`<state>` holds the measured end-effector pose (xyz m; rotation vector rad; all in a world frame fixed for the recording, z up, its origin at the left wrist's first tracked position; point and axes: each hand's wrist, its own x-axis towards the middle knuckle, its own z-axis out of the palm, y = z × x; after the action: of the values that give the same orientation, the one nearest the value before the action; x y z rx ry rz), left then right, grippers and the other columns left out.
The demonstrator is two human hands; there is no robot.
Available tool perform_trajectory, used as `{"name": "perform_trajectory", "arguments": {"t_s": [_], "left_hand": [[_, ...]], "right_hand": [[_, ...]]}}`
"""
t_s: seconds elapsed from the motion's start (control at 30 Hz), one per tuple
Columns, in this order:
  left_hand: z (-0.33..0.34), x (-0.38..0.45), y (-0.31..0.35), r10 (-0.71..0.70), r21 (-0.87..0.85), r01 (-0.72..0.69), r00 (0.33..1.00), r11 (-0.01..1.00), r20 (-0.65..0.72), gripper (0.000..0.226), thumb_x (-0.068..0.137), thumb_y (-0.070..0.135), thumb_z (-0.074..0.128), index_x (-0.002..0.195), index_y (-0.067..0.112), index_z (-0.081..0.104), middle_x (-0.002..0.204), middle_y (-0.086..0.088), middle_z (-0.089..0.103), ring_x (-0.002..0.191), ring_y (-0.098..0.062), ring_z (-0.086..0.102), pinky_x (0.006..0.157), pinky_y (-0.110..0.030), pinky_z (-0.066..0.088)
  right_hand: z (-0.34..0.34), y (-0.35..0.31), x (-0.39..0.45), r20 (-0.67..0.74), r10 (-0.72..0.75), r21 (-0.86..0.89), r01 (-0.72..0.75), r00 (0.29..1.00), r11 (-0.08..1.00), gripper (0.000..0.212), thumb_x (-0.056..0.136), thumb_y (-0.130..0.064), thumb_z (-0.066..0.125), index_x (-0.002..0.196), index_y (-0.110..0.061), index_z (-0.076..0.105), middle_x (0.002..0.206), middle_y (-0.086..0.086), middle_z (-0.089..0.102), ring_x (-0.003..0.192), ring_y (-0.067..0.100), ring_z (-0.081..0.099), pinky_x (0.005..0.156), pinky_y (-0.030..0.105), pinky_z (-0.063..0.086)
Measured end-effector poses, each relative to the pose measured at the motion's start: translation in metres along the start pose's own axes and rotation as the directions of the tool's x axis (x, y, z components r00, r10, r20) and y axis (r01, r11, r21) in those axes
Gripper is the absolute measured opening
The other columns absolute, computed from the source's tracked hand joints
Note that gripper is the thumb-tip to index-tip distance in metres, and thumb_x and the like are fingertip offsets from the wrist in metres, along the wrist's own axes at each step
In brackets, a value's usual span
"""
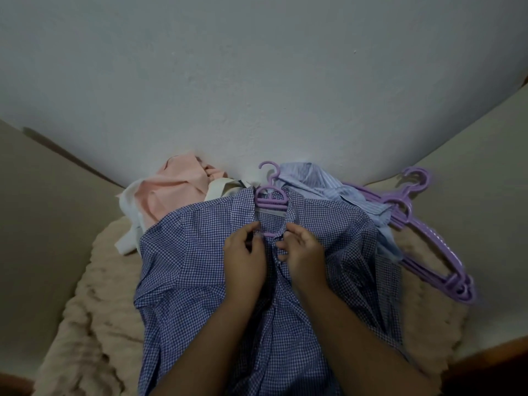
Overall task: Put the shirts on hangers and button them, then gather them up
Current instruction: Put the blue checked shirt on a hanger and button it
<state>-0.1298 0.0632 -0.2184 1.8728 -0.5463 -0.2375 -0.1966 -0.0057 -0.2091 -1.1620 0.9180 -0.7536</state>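
- Buttoning is the step in hand, judged from the head view: the checked shirt (200, 267) lies front-up on the fluffy blanket (94, 310), already on a purple hanger (270, 200).
- Left hand (244, 261): fingers curled, pinching the left front edge just below the collar.
- Right hand (303, 252): fingers curled, pinching the opposite edge, so both edges meet.
- Spare hangers (428, 247) lie stacked to the right; the striped shirt (323, 181) and pink shirt (174, 187) wait against the wall (257, 81).
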Motion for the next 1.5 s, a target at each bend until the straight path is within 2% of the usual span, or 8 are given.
{"name": "perform_trajectory", "arguments": {"t_s": [0.27, 0.37, 0.57, 0.9, 1.0, 1.1, 1.37, 1.5], "left_hand": [[-0.005, 0.006, 0.010, -0.010, 0.062, 0.005, 0.997, 0.998, 0.077, 0.031, 0.097, 0.017, 0.050, 0.125, 0.020, 0.063, 0.123, 0.004, 0.063, 0.109, -0.007, 0.056, 0.092, -0.020, 0.042], [-0.007, 0.012, 0.014, -0.065, 0.022, 0.063, 0.995, 0.998, 0.081, 0.031, 0.097, 0.018, 0.052, 0.127, 0.018, 0.062, 0.120, 0.006, 0.065, 0.087, 0.005, 0.057, 0.077, -0.009, 0.043], [-0.010, 0.025, 0.015, -0.239, -0.238, 0.247, 0.969, 0.940, 0.061, 0.022, 0.090, 0.008, 0.062, 0.109, 0.016, 0.071, 0.104, 0.003, 0.071, 0.091, -0.003, 0.063, 0.084, -0.018, 0.048], [-0.005, 0.024, 0.008, -0.240, -0.171, 0.254, 0.966, 0.952, 0.096, 0.024, 0.089, 0.005, 0.061, 0.108, 0.016, 0.072, 0.092, 0.011, 0.069, 0.075, 0.005, 0.057, 0.066, -0.006, 0.045], [-0.005, 0.023, 0.008, -0.239, -0.163, 0.252, 0.966, 0.954, 0.096, 0.025, 0.089, 0.005, 0.062, 0.110, 0.013, 0.071, 0.104, 0.004, 0.071, 0.085, 0.000, 0.060, 0.081, -0.013, 0.046], [-0.006, 0.021, 0.009, -0.245, -0.169, 0.259, 0.964, 0.951, 0.102, 0.025, 0.089, 0.005, 0.062, 0.112, 0.012, 0.070, 0.109, 0.000, 0.071, 0.095, -0.006, 0.061, 0.093, -0.022, 0.047], [-0.006, 0.024, 0.005, -0.274, -0.219, 0.294, 0.955, 0.931, 0.115, 0.023, 0.088, 0.006, 0.064, 0.109, 0.013, 0.071, 0.108, 0.000, 0.071, 0.102, -0.012, 0.064, 0.100, -0.033, 0.048], [-0.006, 0.025, 0.002, -0.262, -0.204, 0.277, 0.960, 0.939, 0.100, 0.024, 0.088, 0.006, 0.063, 0.111, 0.011, 0.070, 0.110, -0.001, 0.071, 0.101, -0.010, 0.063, 0.099, -0.028, 0.047]], "right_hand": [[0.003, 0.002, 0.008, -0.010, -0.029, -0.052, 0.029, 1.000, 0.998, 0.025, 0.095, -0.007, 0.052, 0.117, -0.007, 0.063, 0.080, 0.001, 0.065, 0.066, 0.006, 0.058, 0.055, 0.013, 0.049], [0.004, 0.002, 0.011, -0.021, -0.040, -0.054, 0.039, 0.999, 0.998, 0.025, 0.092, -0.007, 0.057, 0.116, -0.003, 0.064, 0.081, -0.001, 0.066, 0.070, 0.006, 0.060, 0.059, 0.014, 0.051], [0.013, -0.003, 0.021, -0.032, 0.039, -0.016, -0.039, 0.999, 0.999, 0.026, 0.092, -0.001, 0.055, 0.116, 0.004, 0.061, 0.084, 0.004, 0.065, 0.070, 0.011, 0.060, 0.059, 0.018, 0.051], [0.016, 0.012, 0.017, -0.078, 0.049, -0.107, -0.057, 0.996, 0.993, 0.026, 0.094, -0.005, 0.053, 0.117, -0.004, 0.064, 0.106, 0.014, 0.067, 0.088, 0.023, 0.063, 0.067, 0.025, 0.057], [0.023, 0.013, 0.017, -0.090, -0.053, -0.216, 0.033, 0.995, 0.976, 0.027, 0.092, -0.008, 0.056, 0.117, -0.006, 0.065, 0.109, 0.016, 0.068, 0.096, 0.026, 0.064, 0.090, 0.046, 0.052], [0.025, 0.009, 0.021, -0.080, -0.093, -0.264, 0.069, 0.992, 0.962, 0.029, 0.092, -0.008, 0.055, 0.119, -0.006, 0.063, 0.111, 0.016, 0.068, 0.092, 0.023, 0.062, 0.094, 0.045, 0.050], [0.028, 0.007, 0.039, -0.010, -0.052, -0.351, 0.045, 0.999, 0.935, 0.028, 0.091, -0.013, 0.058, 0.117, -0.007, 0.066, 0.087, 0.007, 0.063, 0.066, 0.006, 0.047, 0.063, 0.018, 0.038], [0.031, 0.002, 0.044, 0.043, -0.030, -0.429, 0.045, 0.999, 0.902, 0.026, 0.090, -0.012, 0.060, 0.113, -0.002, 0.066, 0.093, 0.014, 0.069, 0.071, 0.018, 0.056, 0.069, 0.036, 0.052]]}}
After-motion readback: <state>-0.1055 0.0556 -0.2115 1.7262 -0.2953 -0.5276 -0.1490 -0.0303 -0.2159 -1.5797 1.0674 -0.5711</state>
